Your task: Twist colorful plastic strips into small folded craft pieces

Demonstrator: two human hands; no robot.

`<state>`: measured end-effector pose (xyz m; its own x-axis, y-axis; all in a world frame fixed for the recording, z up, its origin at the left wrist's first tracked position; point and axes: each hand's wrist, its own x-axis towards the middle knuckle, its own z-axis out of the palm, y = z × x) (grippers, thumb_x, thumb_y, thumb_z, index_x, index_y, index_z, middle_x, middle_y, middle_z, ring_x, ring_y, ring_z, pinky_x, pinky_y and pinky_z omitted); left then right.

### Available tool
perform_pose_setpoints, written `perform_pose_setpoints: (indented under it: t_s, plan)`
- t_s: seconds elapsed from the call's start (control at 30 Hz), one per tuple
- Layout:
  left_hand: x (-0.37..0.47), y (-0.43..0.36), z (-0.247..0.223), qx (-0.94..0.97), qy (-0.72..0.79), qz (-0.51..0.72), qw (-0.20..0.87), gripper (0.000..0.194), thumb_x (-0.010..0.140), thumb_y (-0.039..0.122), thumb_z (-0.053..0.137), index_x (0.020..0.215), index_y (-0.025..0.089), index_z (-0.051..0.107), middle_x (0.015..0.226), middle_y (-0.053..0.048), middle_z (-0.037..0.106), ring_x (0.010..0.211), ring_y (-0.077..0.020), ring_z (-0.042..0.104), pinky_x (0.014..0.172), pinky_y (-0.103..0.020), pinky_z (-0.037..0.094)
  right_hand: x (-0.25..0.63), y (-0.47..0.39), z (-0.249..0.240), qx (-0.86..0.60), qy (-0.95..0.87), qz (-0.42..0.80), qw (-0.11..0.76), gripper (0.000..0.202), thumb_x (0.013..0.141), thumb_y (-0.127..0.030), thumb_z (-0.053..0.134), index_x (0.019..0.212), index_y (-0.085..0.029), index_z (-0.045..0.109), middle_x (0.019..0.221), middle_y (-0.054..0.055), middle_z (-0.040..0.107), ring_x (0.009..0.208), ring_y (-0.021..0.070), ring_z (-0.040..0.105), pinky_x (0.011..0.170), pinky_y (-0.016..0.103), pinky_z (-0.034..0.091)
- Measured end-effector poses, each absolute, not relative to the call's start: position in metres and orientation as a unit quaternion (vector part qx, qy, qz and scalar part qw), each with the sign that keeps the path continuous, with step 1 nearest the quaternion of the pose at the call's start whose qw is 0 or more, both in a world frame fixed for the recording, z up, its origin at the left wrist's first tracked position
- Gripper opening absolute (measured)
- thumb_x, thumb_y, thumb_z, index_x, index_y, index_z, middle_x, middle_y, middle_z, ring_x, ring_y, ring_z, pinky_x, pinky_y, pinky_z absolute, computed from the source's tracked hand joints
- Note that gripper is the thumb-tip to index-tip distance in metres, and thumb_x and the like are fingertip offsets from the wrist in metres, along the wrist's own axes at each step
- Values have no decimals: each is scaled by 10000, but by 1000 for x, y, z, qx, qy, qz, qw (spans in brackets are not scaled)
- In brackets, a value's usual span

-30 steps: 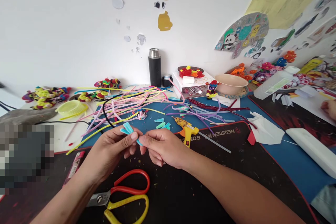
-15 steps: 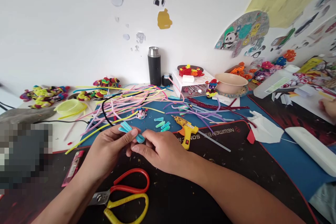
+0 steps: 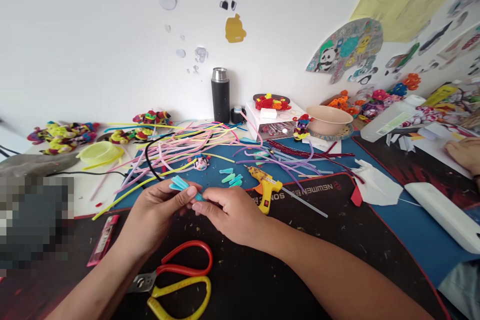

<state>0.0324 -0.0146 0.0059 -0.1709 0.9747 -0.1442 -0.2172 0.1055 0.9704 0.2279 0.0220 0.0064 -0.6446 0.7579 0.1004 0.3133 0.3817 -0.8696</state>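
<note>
Between my two hands is a bent light-blue pipe cleaner (image 3: 179, 183), its folded loops sticking out past the fingers. My left hand (image 3: 159, 212) pinches its middle between thumb and fingers. My right hand (image 3: 234, 215) has thumb and forefinger closed on the lower right end, which is partly hidden. Just beyond my right hand lie several short folded pipe cleaners (image 3: 232, 178) in blue and green. A yellow hot glue gun (image 3: 267, 187) with a glue stick rests to their right. Scissors (image 3: 183, 280) with one red and one yellow handle lie below my wrists.
Loose pink, yellow and purple pipe cleaners (image 3: 180, 145) spread behind my hands. A black thermos (image 3: 221, 95) stands by the wall, with a beige bowl (image 3: 330, 119) farther right. A red packet (image 3: 103, 241) lies left of my forearm. Another person's hand (image 3: 464, 154) shows at the right edge.
My right thumb and forefinger have closed over the pipe cleaner's lower end, so less of its loop shows. The other person's hand reaches farther into view.
</note>
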Motion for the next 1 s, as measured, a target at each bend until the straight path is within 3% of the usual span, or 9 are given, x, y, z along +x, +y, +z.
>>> perform_pose_setpoints:
  t_s: [0.17, 0.23, 0.4, 0.6, 1.0]
  plan:
    - [33, -14, 6, 386, 514, 560, 524, 328, 615, 459, 1061, 759, 211, 903, 640, -47, 763, 546, -127, 562, 488, -208, 467, 229, 22, 9, -325, -789, 454, 257, 368, 1120, -430, 621, 865, -191, 736, 782, 0, 716, 732, 139, 632, 669, 261, 352]
    - [32, -13, 7, 385, 509, 558, 530, 327, 618, 454, 1063, 761, 208, 903, 625, -43, 751, 535, -124, 562, 490, -209, 474, 229, 22, 10, -326, -775, 477, 256, 381, 1118, -462, 625, 884, -195, 764, 718, -10, 692, 697, 141, 632, 666, 257, 374]
    - [35, -13, 10, 349, 488, 570, 562, 366, 563, 449, 1087, 735, 189, 895, 599, -38, 724, 520, -117, 560, 484, -207, 475, 229, 21, 9, -313, -690, 613, 225, 510, 1075, -649, 610, 909, -193, 765, 494, -70, 519, 468, 116, 526, 558, 237, 393]
    - [38, -13, 16, 310, 470, 573, 596, 394, 495, 422, 1114, 699, 174, 885, 552, -33, 690, 482, -100, 538, 449, -187, 445, 227, 22, 13, -275, -605, 713, 223, 465, 1072, -576, 646, 829, -181, 683, 457, -98, 465, 364, 84, 438, 451, 219, 346]
    - [29, -13, 23, 322, 414, 579, 624, 352, 586, 384, 1098, 767, 183, 872, 532, -12, 672, 460, -76, 526, 432, -139, 446, 229, 25, 15, -195, -457, 846, 191, 453, 931, -562, 822, 772, -155, 701, 411, -123, 374, 319, 60, 331, 365, 214, 281]
